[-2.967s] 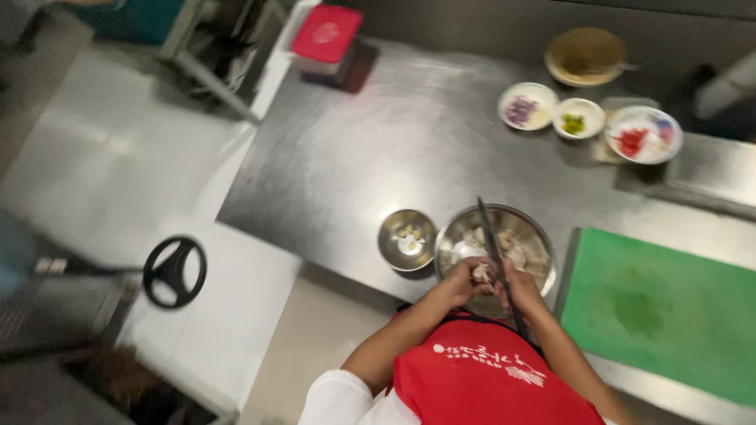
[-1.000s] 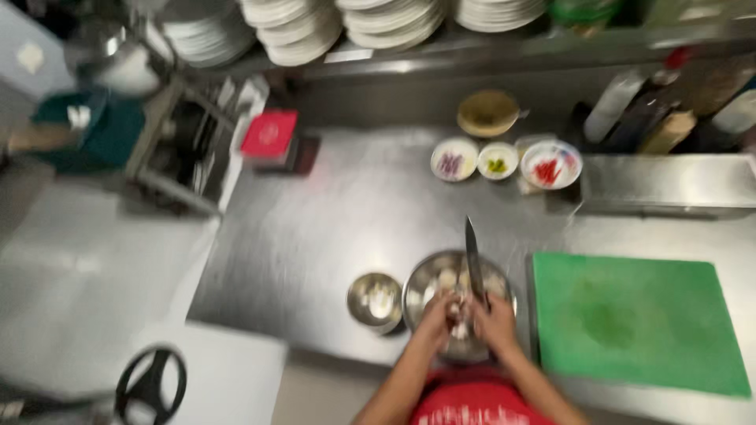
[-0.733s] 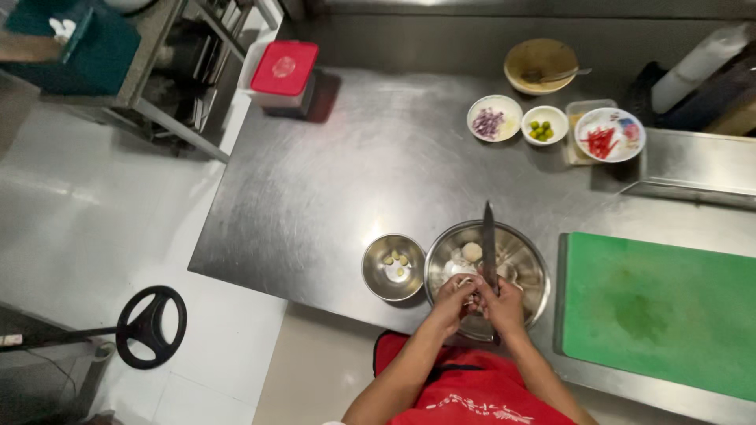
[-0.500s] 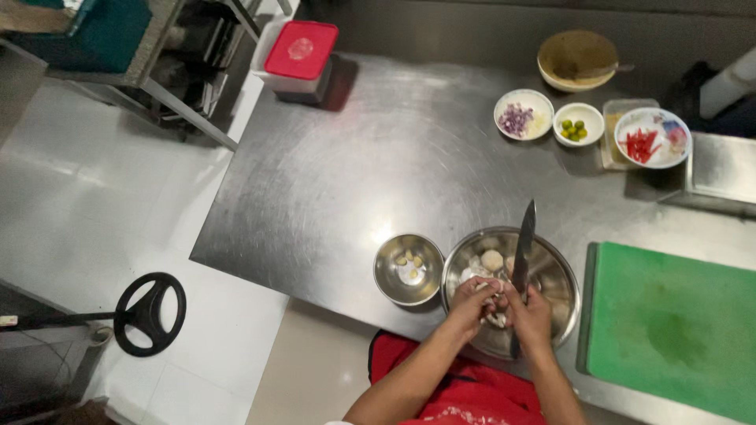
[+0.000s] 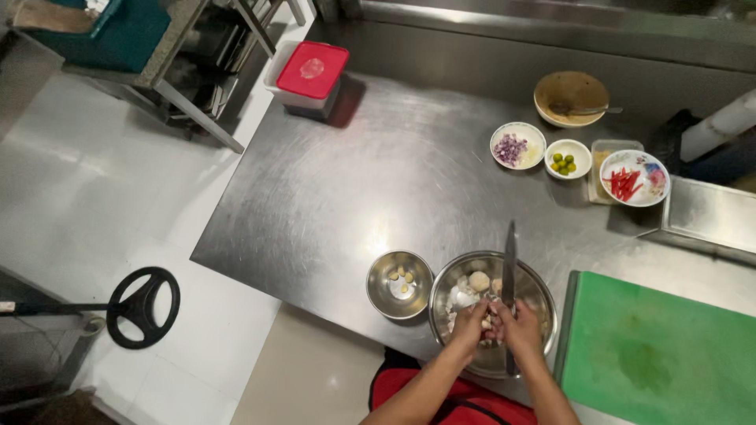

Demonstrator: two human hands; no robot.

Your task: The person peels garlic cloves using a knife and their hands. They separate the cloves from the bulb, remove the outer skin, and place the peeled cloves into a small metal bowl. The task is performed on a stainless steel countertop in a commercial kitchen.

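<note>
Both my hands work over a large steel bowl of garlic bulbs at the near edge of the steel table. My right hand grips a long knife with its blade pointing away from me. My left hand pinches a small garlic piece against the right hand. A smaller steel bowl with a few peeled cloves sits just left of the large one.
A green cutting board lies to the right. Small bowls of chopped purple onion, green limes, red chilli and a tan bowl with a spoon stand at the back. A red-lidded container sits far left.
The view has swung about and steadied over the table. My hands stay together over the large bowl with the knife upright.
</note>
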